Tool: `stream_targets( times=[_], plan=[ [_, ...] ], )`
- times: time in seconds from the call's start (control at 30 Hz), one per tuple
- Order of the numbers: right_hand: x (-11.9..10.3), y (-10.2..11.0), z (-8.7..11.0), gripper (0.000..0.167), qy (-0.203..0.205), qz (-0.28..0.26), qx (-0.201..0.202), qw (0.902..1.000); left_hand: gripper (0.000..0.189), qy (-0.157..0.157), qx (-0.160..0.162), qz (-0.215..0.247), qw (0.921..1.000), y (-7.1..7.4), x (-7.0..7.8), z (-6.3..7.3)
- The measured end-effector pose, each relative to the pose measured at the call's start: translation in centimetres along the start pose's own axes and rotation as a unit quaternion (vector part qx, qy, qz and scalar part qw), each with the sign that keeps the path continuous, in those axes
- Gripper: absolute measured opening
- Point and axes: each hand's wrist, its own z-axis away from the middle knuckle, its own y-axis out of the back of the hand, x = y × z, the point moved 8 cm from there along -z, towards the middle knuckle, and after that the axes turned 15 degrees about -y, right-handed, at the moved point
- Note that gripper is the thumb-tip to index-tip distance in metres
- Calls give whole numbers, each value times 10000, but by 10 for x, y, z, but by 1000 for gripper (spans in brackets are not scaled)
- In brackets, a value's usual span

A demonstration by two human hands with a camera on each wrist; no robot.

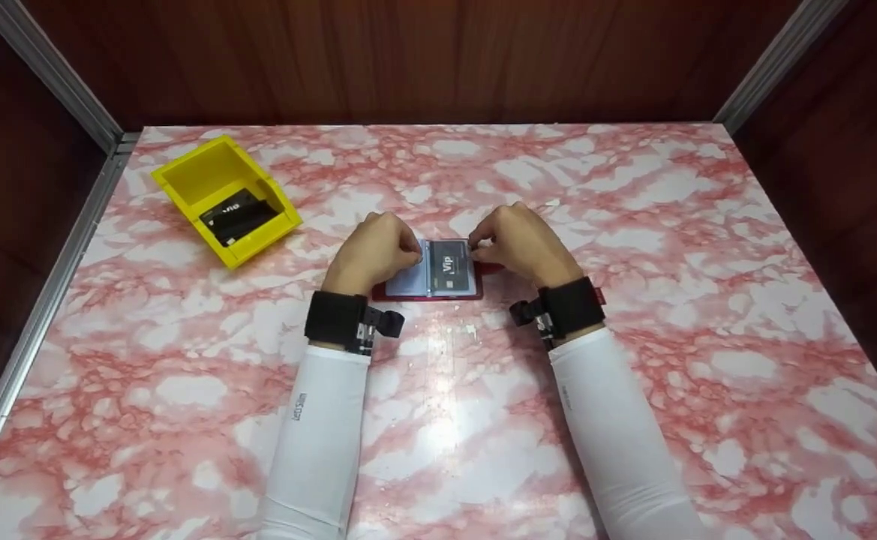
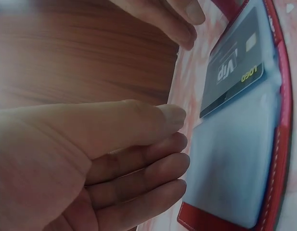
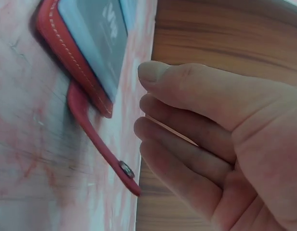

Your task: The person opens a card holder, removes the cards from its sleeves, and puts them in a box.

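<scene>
An opened red card holder (image 1: 444, 298) with clear sleeves lies on the table. A dark grey card (image 1: 450, 266) marked "Vip" sits in its right-hand sleeve, while the left sleeve (image 2: 230, 159) looks bare. My left hand (image 1: 375, 251) hovers by the left sleeve, thumb and fingers loosely bent with nothing between them. Over the holder's right edge is my right hand (image 1: 522, 244), also loosely bent and holding nothing. Both hands appear slightly apart from the holder in the wrist views. A red strap (image 3: 97, 139) with a metal snap sticks out from the holder's right side.
Tilted at the back left of the pink-and-white marbled table (image 1: 671, 225) stands a yellow bin (image 1: 258, 247). Inside it are dark cards (image 1: 239, 217), one marked "Vip". Brown wood-grain panels (image 1: 423, 60) enclose the table at the back and sides.
</scene>
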Motion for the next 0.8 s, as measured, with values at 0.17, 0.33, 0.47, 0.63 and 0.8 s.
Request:
stream_targets(
  times=[0.17, 0.33, 0.47, 0.63, 0.8],
  plan=[
    [-3, -8, -2, 14, 37, 106, -113, 9999, 7, -206, 16, -162, 9997, -6, 4, -3],
    [-4, -13, -1, 14, 111, 279, -125, 9995, 6, -305, 87, -312, 9990, -10, 5, -6],
    [-5, -15, -2, 12, 119, 290, -51, 9995, 6, -199, 123, -268, 9994, -13, 0, -5],
    [-6, -18, -3, 12, 181, 233, -53, 9996, 7, -21, 138, -90, 9999, -14, -5, -4],
    [-7, -18, -2, 13, 170, 262, -8, 9995, 8, 48, 144, -66, 9999, -14, -6, -3]
  ],
)
